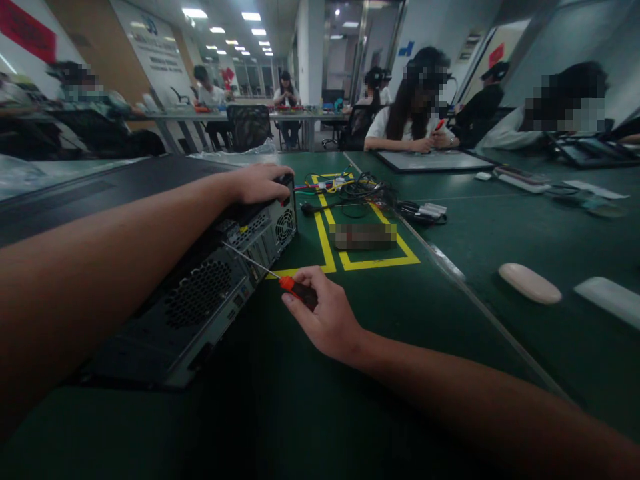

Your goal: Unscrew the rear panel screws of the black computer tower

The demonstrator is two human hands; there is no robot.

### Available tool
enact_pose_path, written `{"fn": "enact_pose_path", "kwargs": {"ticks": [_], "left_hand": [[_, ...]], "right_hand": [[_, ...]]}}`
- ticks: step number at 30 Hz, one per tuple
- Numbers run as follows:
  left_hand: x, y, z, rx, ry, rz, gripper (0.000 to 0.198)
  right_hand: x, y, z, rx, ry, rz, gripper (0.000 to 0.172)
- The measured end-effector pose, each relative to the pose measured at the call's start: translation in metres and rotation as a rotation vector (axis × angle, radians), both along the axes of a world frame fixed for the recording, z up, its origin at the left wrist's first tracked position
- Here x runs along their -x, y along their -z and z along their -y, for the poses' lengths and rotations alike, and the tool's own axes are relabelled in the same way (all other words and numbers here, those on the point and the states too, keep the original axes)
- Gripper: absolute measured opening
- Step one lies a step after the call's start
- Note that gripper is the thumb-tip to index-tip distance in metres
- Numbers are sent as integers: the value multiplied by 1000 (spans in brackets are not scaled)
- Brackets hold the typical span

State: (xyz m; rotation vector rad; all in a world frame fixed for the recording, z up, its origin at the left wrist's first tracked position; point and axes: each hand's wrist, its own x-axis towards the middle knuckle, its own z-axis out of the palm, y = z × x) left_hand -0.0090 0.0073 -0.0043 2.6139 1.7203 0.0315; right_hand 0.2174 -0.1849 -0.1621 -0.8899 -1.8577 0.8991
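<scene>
- resting at nine o'clock, the computer (197, 297) is topped by the unclenched left hand (263, 183)
- the screwdriver (287, 283) is gripped in the curled right hand (327, 313)
- likely heavy, stiff; best held by opposite edges

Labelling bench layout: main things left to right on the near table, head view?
Computer case → right hand gripping a screwdriver → pale cable ends → cream oval object → white object at the right edge.
</scene>
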Motion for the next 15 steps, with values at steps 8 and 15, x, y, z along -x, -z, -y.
{"fn": "enact_pose_path", "kwargs": {"ticks": [8, 15], "left_hand": [[-2, -1, 0, 7, -27, -22, 100], [-2, -1, -1, 8, -25, -13, 99]], "right_hand": [[0, -1, 0, -9, -1, 0, 17], [1, -1, -1, -12, -17, -35, 16]]}}
